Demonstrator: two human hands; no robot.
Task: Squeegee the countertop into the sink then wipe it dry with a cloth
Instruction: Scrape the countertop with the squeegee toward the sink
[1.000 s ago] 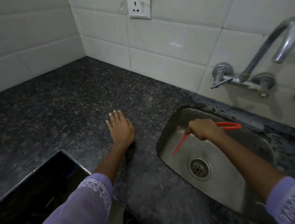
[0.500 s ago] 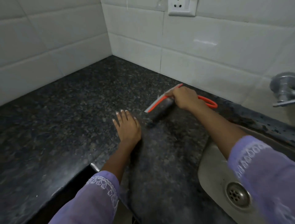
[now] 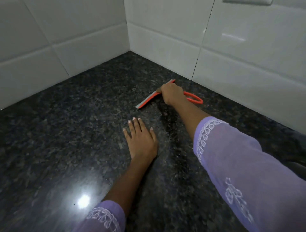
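Note:
My right hand [image 3: 172, 94] grips an orange squeegee [image 3: 147, 101] with a grey blade, its looped handle sticking out to the right. The blade rests on the dark speckled granite countertop [image 3: 66, 129], close to the back wall and angled toward the corner. My left hand [image 3: 140, 140] lies flat on the countertop, palm down, fingers slightly spread, a little nearer to me than the squeegee. The sink and any cloth are out of view.
White tiled walls [image 3: 82, 41] meet in a corner behind the countertop. The bottom edge of a wall socket [image 3: 246, 1] shows at the top right. A light glare [image 3: 83, 201] reflects off the counter near me.
My right hand carried the squeegee from over the sink to the countertop by the back wall. The view swung left, so sink and tap left the frame. My left hand stayed flat.

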